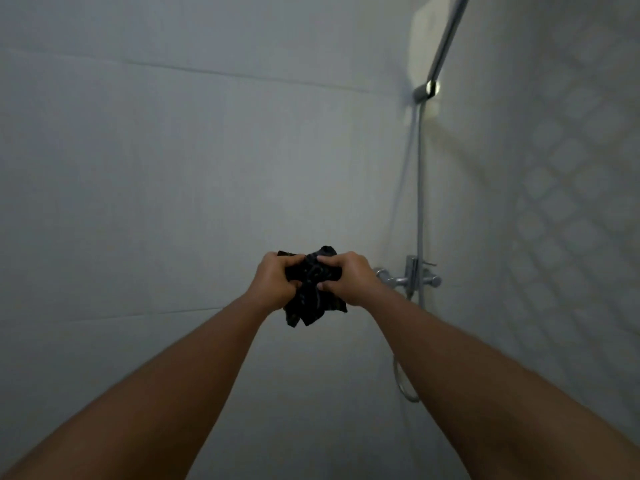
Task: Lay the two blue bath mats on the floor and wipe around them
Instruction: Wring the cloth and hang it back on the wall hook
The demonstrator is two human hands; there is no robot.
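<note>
A crumpled black cloth (313,296) is bunched between my two hands, held out in front of me at arm's length against a plain tiled wall. My left hand (275,282) grips its left side and my right hand (348,278) grips its right side, fingers curled into the fabric. Loose corners of the cloth hang below my hands. No blue bath mat and no floor are in view.
A chrome shower mixer tap (412,277) sits on the wall just right of my right hand. A shower riser pipe (420,188) with a hose runs up from it to a bracket (427,90). A patterned tiled wall (561,202) fills the right side.
</note>
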